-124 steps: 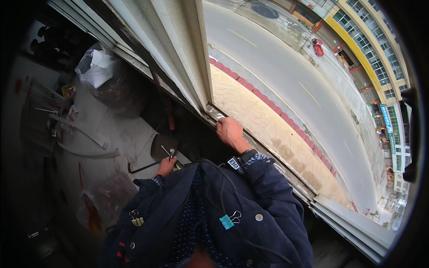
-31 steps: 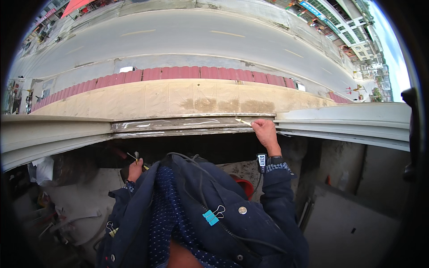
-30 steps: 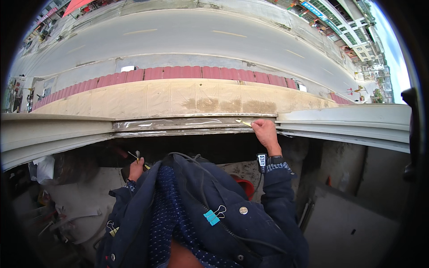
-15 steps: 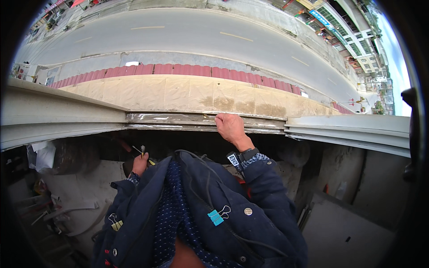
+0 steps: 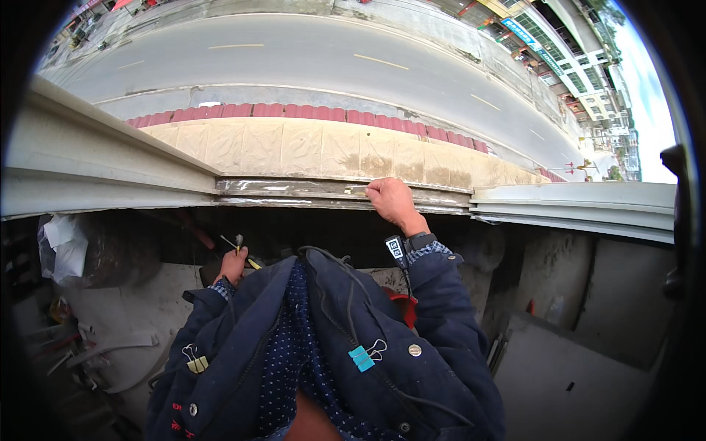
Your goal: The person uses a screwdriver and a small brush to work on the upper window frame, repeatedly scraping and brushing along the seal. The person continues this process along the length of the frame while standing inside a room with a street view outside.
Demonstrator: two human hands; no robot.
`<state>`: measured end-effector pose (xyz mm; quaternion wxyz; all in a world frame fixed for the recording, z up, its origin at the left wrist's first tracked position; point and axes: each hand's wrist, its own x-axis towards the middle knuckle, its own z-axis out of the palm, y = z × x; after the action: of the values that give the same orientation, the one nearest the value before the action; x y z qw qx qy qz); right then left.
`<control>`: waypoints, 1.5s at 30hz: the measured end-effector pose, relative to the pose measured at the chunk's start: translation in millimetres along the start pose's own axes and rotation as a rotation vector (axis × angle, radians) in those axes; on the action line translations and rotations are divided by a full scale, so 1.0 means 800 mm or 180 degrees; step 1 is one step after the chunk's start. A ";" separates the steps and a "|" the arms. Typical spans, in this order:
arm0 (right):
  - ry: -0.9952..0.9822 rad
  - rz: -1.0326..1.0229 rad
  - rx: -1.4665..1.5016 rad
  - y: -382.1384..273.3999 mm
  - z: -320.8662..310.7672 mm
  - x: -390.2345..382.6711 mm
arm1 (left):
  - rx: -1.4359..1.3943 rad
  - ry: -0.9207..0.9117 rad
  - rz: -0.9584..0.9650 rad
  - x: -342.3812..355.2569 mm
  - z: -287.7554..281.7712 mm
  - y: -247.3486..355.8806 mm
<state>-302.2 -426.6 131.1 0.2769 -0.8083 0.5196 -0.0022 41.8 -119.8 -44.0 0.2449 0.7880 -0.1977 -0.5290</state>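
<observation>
1. the right hand (image 5: 390,200) is up on the metal window track (image 5: 309,192), a shiny strip that runs across the sill between two pale frame sections.
2. its grip is closed: the fingers are curled together and pinch a small thin tool (image 5: 356,189) whose pale tip pokes out to the left and lies on the track. what kind of tool it is cannot be told at this size.
3. the right wrist carries a dark watch (image 5: 421,240), and a small tag hangs just beside it above the blue sleeve cuff.
4. the left hand (image 5: 232,266) is held low, well apart from the right, in front of the dark gap under the sill.
5. its grip is also closed, wrapped round a few slim tools (image 5: 237,245); thin metal ends stick up from the fist and a yellowish handle shows to the right of it.
6. the person wears a dark blue jacket (image 5: 412,367) over a dotted shirt, with a blue binder clip (image 5: 362,358) holding a cable on the chest and another clip lower left.
7. beyond the track lies a tan tiled ledge (image 5: 309,147) edged with red brick, then a grey road (image 5: 294,66) far below.
8. at the left, inside, a crumpled white bag (image 5: 65,246) sits by a dusty grey floor (image 5: 140,309).
</observation>
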 end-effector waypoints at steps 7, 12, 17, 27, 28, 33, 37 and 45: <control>-0.0327 -0.0166 -0.0142 -0.007 -0.013 0.007 | -0.0050 -0.0050 -0.0235 0.015 -0.005 -0.008; -0.0278 -0.0408 0.0072 -0.040 0.017 0.015 | 0.0056 -0.0062 -0.0224 0.020 -0.003 0.005; 0.0302 -0.0906 0.0074 -0.066 0.041 0.011 | -0.0070 0.0031 -0.0218 0.022 -0.003 0.006; 0.0742 -0.0767 -0.0455 -0.019 0.018 -0.018 | -0.0427 0.0052 -0.0380 0.022 0.002 -0.006; 0.0798 -0.0809 -0.0487 -0.019 0.022 -0.019 | -0.0330 0.0068 -0.0375 0.022 0.002 -0.005; 0.0945 -0.0848 -0.0579 -0.030 0.043 -0.031 | -0.0386 0.0039 -0.0272 0.025 0.004 0.003; 0.1036 -0.1197 -0.0262 -0.052 0.061 -0.037 | -0.0197 0.0095 -0.0226 0.020 0.004 0.011; 0.1057 -0.0889 -0.0495 -0.050 0.052 -0.036 | -0.0269 0.0090 -0.0135 0.019 0.005 0.006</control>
<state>-270.0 -371.5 122.4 0.1215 -0.8798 0.4397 -0.1335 43.6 -132.8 -53.9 0.2695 0.7884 -0.1549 -0.5308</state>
